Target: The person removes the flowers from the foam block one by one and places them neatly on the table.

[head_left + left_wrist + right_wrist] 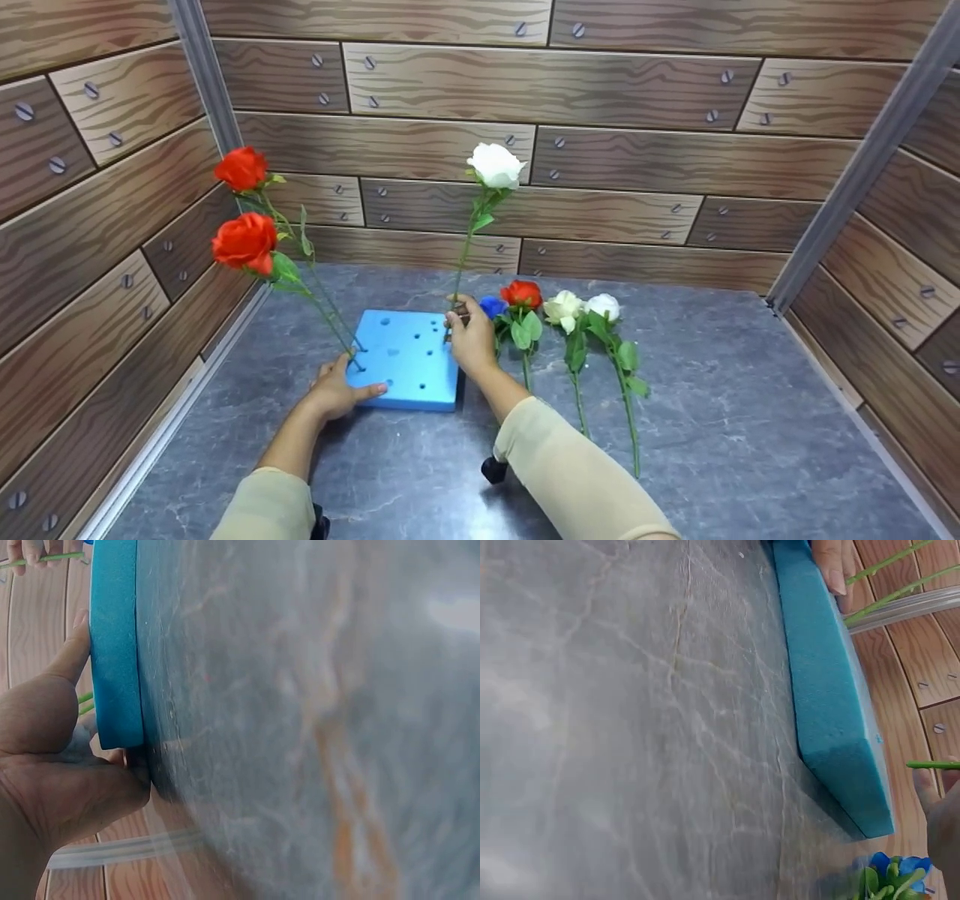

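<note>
Wearing beige sleeves (577, 472) nearest the camera, with small black wrist devices (493, 470) beneath, and reaching over the near half of the tabletop (712, 420). Pinching the stem of an upright white rose (497, 165) between the thumb and fingers of the right hand (474, 341), holding it bloom-up over the right side of a blue foam block (405, 367); in the right wrist view, pointing the stem's bare tip toward the block's upper face from just above it. Gripping the block's near left corner with the left hand (331, 394), laying the thumb on top and setting the other fingers against the left side. Finding the block lying flat left of the tabletop's middle, well in from the near edge, with several holes in its upper face. Seeing a farther red rose (241, 168) and a nearer red rose (246, 240) standing in the block's left side, leaning toward the tabletop's left edge. Spotting, right of the block, a blue flower (492, 306) partly hidden behind the right hand, then a lying red rose (522, 293), a cream rose (563, 308) and a lying white rose (603, 306), turning blooms toward the far edge. Noticing wood-print walls (622, 90) rising along the left, right and far edges, with grey metal strips (202, 67) at the corners.
</note>
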A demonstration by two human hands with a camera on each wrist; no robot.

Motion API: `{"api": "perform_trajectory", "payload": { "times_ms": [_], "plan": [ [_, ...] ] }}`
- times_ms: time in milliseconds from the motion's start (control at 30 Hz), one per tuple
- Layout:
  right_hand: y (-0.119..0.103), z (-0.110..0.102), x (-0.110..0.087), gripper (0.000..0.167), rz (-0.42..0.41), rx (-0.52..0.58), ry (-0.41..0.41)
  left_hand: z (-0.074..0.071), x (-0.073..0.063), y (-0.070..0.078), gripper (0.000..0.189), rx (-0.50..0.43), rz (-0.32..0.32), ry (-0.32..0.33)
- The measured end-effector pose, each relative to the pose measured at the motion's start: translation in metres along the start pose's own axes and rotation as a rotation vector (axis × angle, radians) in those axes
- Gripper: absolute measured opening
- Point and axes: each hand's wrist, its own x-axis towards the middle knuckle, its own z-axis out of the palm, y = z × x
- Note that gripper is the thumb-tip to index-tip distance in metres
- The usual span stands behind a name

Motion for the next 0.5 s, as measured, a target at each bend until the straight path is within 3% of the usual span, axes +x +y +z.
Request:
{"api": "perform_trajectory", "payload": {
  "times_ms": [300, 500],
  "plan": [
    [-0.009, -0.020, -0.009, 0.028, 0.120, 0.115, -0.032, 0.001, 0.001, -0.001, 0.119, 0.023, 0.001, 0.002],
    [-0.013, -0.034, -0.019, 0.027, 0.179, 0.111, -0.023, 0.002, 0.002, 0.000, 0.119, 0.028, 0.001, -0.001]
  ]
}}
